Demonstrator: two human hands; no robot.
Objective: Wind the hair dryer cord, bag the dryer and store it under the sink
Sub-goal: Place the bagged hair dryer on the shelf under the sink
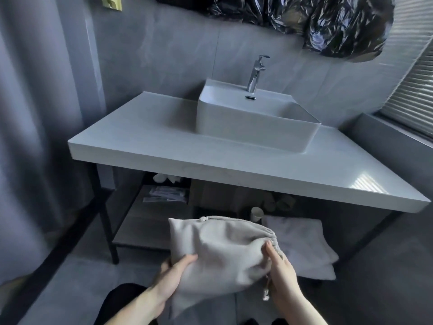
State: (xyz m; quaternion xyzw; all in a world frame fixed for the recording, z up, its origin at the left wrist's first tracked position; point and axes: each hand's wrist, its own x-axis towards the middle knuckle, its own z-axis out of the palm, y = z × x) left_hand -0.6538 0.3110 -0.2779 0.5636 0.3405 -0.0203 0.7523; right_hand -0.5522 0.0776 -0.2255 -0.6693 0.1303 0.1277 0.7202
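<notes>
A beige drawstring cloth bag (220, 249), bulging with something inside, is held in front of me below the counter's edge. My left hand (173, 275) grips its lower left side, thumb on top. My right hand (281, 270) pinches the gathered mouth of the bag at the right, where the drawstring ends (266, 294) dangle. The hair dryer and its cord are hidden. Behind the bag, the lower wooden shelf (150, 221) runs under the white sink (253, 120) and countertop (210, 158).
On the shelf lie folded white towels (307, 245), a paper cup (256, 213), a cardboard box (218, 193) and small packets (164, 194). A black metal leg (110, 228) stands at the left. A chrome faucet (255, 73) rises behind the basin. Black plastic (328, 22) hangs above.
</notes>
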